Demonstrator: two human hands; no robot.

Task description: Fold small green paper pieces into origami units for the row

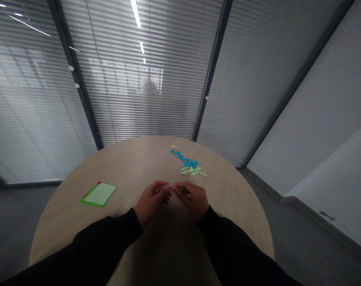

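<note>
Both hands meet over the near middle of the round table point(132, 167), fingertips almost touching. My left hand point(152, 201) is closed in a pinch, thumb against fingers. My right hand point(195, 199) is pinched too, its thumb and forefinger by the left fingertips. Whatever lies between them is too small and covered to make out. Just beyond the right hand is a cluster of pale green folded paper pieces point(194, 171). Blue folded paper pieces point(186, 160) trail away behind it, ending at a yellow folded paper piece point(173, 147).
Left of my hands lies a stack of square paper point(100, 194), pale green on top, with brighter green and red edges showing. Behind the table stand glass panels with blinds point(150, 115). A white wall point(314, 119) rises on the right.
</note>
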